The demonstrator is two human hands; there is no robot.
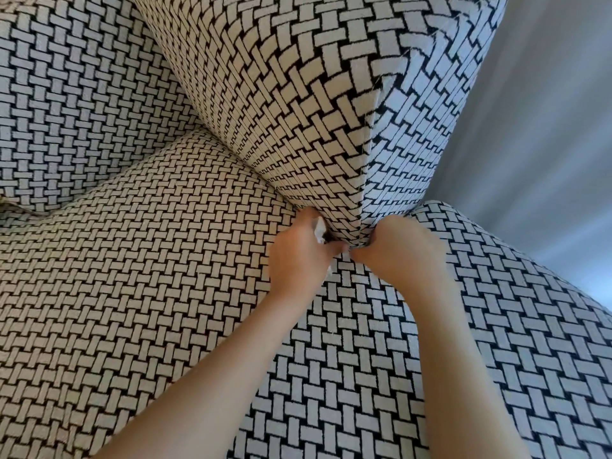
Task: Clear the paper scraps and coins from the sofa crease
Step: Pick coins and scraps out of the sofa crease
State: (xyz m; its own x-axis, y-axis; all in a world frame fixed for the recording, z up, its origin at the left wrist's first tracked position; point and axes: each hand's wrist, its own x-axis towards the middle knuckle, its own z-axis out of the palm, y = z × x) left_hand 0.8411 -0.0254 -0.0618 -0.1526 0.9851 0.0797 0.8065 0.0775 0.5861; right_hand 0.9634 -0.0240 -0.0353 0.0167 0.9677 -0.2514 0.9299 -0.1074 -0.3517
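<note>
Sofa covered in black-and-white basket-weave fabric, seen from above. Both hands are placed at the sofa crease (275, 190), where an upright cushion (281, 111) meets the seat cushion (132, 293). A white paper scrap (319, 230) is held in the left hand (299, 256) and shows at the far side of the hand, against the upright cushion. Another white edge is seen under the palm. The right hand (397, 253) is set just beside the left, knuckles bent, fingers pushed down into the crease. The fingertips are hidden, so any hold cannot be told. A back cushion (66, 94) is seen at upper left, a grey wall (530, 160) at right.
</note>
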